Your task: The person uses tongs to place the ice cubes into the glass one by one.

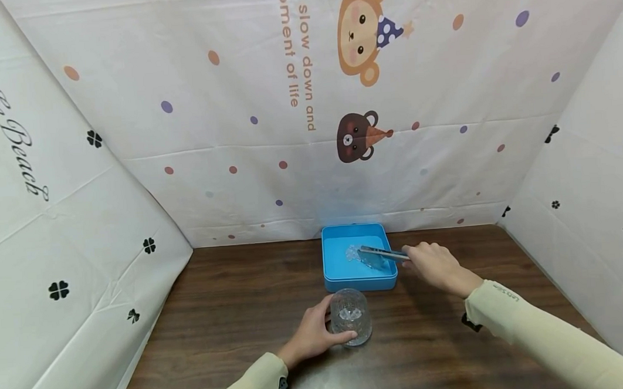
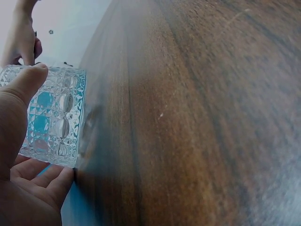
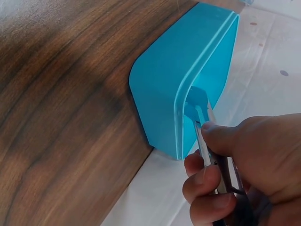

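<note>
My left hand [image 1: 312,333] grips a clear cut-glass tumbler [image 1: 356,301] standing on the table, thumb on the near side and fingers around the far side. A few clear, ice-like pieces [image 1: 349,314] lie inside it. My right hand [image 1: 435,265] holds metal tongs [image 1: 391,253], fingers wrapped around the handles in the right wrist view. The tong tips reach down into a blue open box [image 1: 361,285], by a small cluster of clear pieces [image 1: 353,253]. In the right wrist view, the wall of the box [image 3: 164,80] hides those pieces.
A dark wood-grain table [image 1: 232,304] carries everything. The box stands near its back edge, against a white printed cloth [image 1: 268,179] with dots and animal heads. More white cloth [image 1: 83,277] rises at the left and right sides.
</note>
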{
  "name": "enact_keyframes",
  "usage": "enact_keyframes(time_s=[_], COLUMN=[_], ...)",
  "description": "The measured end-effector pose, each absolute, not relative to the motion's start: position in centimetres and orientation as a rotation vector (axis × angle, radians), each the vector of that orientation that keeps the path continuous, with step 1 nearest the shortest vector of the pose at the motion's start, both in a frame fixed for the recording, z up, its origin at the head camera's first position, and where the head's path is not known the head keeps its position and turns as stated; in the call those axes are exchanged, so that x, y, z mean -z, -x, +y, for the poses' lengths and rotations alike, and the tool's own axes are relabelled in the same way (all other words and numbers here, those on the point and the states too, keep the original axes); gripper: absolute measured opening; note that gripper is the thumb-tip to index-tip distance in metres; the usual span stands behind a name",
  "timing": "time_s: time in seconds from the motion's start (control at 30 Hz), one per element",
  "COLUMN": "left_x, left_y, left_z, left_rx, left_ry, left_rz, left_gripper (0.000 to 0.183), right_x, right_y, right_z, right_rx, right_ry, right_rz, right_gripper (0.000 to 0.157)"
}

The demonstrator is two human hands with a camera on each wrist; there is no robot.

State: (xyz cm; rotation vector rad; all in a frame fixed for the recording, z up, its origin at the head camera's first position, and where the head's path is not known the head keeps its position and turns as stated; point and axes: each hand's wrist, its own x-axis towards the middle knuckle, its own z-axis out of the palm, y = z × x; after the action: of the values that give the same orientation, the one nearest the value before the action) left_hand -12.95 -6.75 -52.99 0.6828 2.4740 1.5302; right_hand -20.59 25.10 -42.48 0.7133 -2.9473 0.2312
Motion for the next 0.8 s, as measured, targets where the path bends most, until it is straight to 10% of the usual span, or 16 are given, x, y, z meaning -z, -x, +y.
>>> enact_keyframes(time_s=[0.8], left_x=[52.9], left_y=[12.9], left_z=[-6.8], left_rx=[-1.537], left_ry=[-0.688], left_rz=[2.457], left_gripper=[0.081], right_x=[40.6], right_y=[21.3], right_z=[25.8], right_rx=[-0.345], right_ry=[-0.715], right_rz=[-2.858], right_gripper=[0.009])
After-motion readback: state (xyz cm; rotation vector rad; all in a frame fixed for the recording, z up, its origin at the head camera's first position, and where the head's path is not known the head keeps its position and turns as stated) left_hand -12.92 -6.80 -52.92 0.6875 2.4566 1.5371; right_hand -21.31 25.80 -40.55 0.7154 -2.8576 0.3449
